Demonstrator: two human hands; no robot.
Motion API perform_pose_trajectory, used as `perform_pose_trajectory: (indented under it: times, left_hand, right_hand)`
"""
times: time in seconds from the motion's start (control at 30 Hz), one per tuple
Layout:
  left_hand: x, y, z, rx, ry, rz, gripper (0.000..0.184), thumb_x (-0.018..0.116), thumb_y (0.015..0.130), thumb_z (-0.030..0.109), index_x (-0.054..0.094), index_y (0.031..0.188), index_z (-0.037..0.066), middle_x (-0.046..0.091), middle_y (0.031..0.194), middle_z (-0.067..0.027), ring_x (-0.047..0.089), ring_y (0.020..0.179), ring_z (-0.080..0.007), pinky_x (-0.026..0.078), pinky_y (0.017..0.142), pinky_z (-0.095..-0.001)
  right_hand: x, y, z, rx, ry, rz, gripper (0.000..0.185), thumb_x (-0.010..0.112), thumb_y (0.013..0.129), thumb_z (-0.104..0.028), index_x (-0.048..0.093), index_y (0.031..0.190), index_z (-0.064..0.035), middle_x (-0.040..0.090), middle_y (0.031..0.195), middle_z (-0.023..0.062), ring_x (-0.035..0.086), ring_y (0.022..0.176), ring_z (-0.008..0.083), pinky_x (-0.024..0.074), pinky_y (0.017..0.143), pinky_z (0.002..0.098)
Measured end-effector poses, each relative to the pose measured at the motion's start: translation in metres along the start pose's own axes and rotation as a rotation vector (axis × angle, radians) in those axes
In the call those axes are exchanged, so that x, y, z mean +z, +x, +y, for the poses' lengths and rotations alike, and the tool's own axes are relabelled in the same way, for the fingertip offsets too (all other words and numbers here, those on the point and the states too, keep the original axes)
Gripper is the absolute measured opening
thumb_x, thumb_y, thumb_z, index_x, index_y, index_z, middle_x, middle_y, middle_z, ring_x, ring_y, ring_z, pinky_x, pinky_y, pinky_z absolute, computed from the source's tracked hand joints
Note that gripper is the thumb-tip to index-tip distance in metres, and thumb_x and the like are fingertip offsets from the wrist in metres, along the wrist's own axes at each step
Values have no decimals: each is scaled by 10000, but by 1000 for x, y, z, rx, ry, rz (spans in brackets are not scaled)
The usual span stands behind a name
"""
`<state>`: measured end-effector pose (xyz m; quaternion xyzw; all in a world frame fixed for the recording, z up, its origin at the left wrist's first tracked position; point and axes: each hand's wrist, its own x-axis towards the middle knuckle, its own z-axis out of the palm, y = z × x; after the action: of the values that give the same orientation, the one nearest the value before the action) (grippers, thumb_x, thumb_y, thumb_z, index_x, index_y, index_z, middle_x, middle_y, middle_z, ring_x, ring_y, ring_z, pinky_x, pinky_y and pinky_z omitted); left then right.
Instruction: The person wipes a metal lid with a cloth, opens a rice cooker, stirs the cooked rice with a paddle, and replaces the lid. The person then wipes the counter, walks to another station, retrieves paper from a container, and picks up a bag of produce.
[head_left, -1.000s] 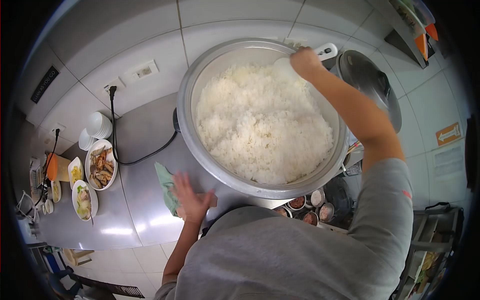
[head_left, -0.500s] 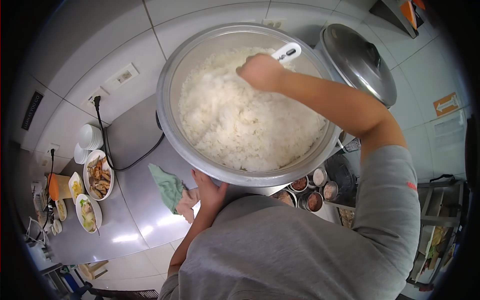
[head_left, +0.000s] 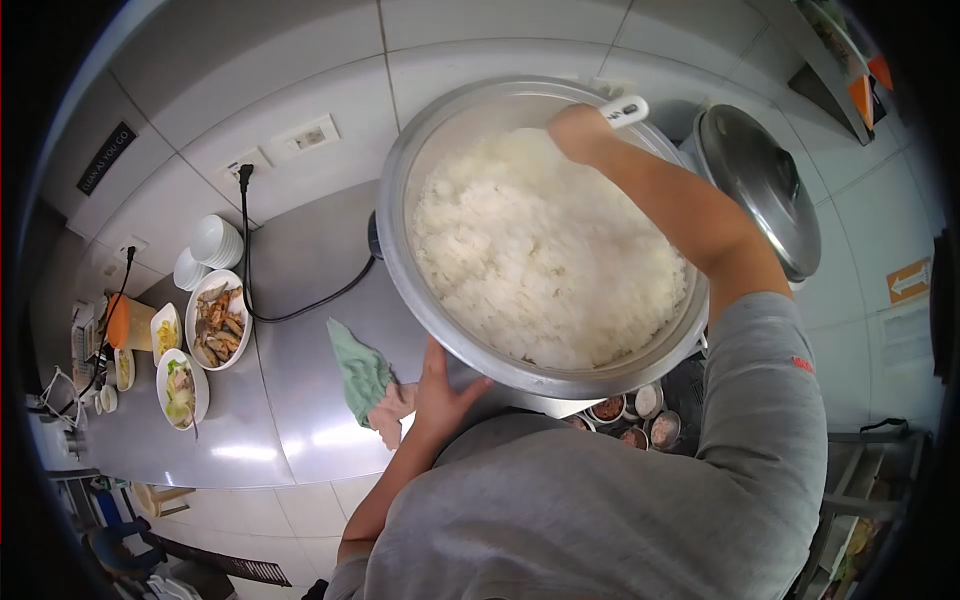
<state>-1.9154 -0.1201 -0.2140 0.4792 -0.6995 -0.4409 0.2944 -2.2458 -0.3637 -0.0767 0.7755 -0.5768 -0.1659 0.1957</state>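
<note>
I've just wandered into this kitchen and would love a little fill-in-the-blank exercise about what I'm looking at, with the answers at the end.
1. The right hand grips a white handle over a large pot that holds cooked white ____.
2. On the metal counter, a pinkish cloth touches a cloth coloured ____.
3. The black sign on the wall reads "CLEAN AS YOU ____".

Missing words, in order: rice; green; GO.
</note>
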Motion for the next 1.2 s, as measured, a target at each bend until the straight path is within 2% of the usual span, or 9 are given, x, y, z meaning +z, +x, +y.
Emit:
perform_pose_trajectory:
  times: [0.23, 0.33, 0.5, 0.7, 0.8, 0.9, 1.0, 1.07, 1.2]
  left_hand:
    - [4, 5, 9, 0, -28, 36, 898, 762, 635, 78, 247, 1360, -49, 353, 1361, -227, 360, 1266, -373, 306, 1045, -390]
    - [-3, 6, 10, 30, -26, 33, 869, 761, 629, 71, 278, 1341, -47, 374, 1340, -223, 383, 1247, -368, 318, 1034, -387]
    - [4, 8, 17, 33, -90, 82, 808, 768, 624, 86, 348, 1304, -37, 439, 1285, -209, 408, 1221, -364, 330, 1021, -383]
    - [6, 8, 12, -43, 93, 139, 797, 779, 612, 131, 382, 1284, -27, 477, 1265, -200, 425, 1202, -370, 297, 1034, -459]
    - [9, 7, 11, -32, 137, 166, 816, 782, 606, 146, 373, 1291, -23, 464, 1284, -204, 419, 1204, -377, 262, 1042, -509]
    - [12, 6, 7, -47, 108, 164, 829, 784, 603, 151, 364, 1296, -22, 454, 1291, -208, 412, 1207, -382, 247, 1045, -523]
    - [9, 5, 10, 3, 69, 161, 812, 782, 602, 136, 371, 1284, -24, 445, 1282, -217, 413, 1189, -391, 281, 1032, -477]
    - [7, 6, 15, 1, 29, 136, 789, 776, 608, 119, 381, 1275, -26, 445, 1277, -217, 411, 1186, -388, 294, 1027, -454]
    - [3, 6, 20, 14, -20, 131, 751, 768, 626, 99, 396, 1265, -29, 440, 1278, -213, 399, 1204, -378, 312, 1021, -427]
  right_hand:
    - [-49, -42, -35, -254, 129, 185, 72, 581, 724, -61, 640, 761, -40, 641, 762, 157, 632, 763, 321, 510, 664, 405]
    - [-63, -54, 9, -129, 107, 211, 73, 601, 722, -69, 634, 780, -41, 645, 772, 138, 634, 778, 307, 510, 663, 404]
    - [-1, -61, 77, 160, -163, -154, 124, 585, 728, -45, 687, 794, -24, 674, 815, 147, 654, 792, 315, 523, 688, 392]
    - [26, -87, 65, 136, 35, -292, 159, 584, 701, -45, 692, 812, -10, 670, 858, 180, 654, 822, 328, 527, 685, 409]
    - [36, -99, 66, 122, 106, -313, 187, 616, 672, -92, 680, 839, -38, 659, 883, 174, 637, 855, 333, 510, 729, 413]
    - [15, -117, 44, 144, 217, -266, 179, 548, 721, -39, 679, 840, -7, 659, 902, 188, 634, 875, 346, 514, 741, 414]
    - [-33, -122, 21, 171, 316, -104, 175, 528, 728, -15, 669, 832, -12, 656, 911, 193, 625, 891, 355, 508, 762, 410]
    - [-47, -115, 20, 178, 346, 152, 146, 540, 743, -16, 666, 816, -23, 666, 917, 172, 641, 862, 323, 513, 727, 421]
    - [-37, -79, 62, 276, -58, -92, 151, 570, 756, -60, 671, 863, -30, 667, 864, 161, 648, 834, 304, 524, 679, 417]
